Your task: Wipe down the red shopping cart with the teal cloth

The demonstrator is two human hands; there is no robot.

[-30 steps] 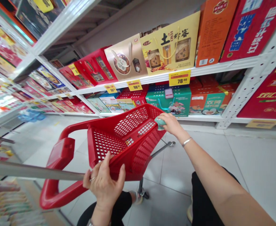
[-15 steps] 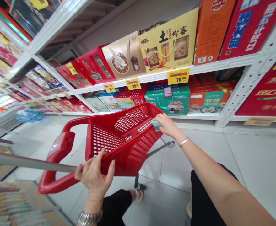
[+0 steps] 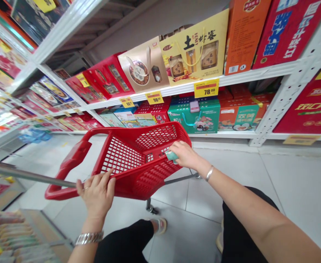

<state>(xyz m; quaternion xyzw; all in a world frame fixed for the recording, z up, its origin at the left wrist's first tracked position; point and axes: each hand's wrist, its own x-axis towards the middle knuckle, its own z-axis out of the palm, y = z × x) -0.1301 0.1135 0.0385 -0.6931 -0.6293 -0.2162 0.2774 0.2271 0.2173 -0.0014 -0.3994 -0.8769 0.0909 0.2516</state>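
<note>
A red plastic shopping cart (image 3: 149, 184) with a perforated basket stands in front of me, its handle to the left. My left hand (image 3: 96, 191) lies palm down over the basket's near rim, fingers curled onto it. A grey metal pole (image 3: 31, 177) comes in from the left and ends from sight at this hand; whether the fingers grip it too is hidden. Bunched in my right hand (image 3: 184, 155) is a light green cloth (image 3: 171, 156), over the near side of the basket toward its right end. The basket holds nothing that I can see.
White shelving (image 3: 237, 77) with gift boxes runs behind the cart, including a yellow honey box (image 3: 194, 51) and a green box (image 3: 194, 117). Packaged goods (image 3: 15, 233) lie on a low display at lower left. My shoe (image 3: 160, 225) is near a cart wheel (image 3: 152, 209).
The cart's near side has swung up and left, and my left hand has moved left with it. My right hand and the cloth have shifted left and down along the basket.
</note>
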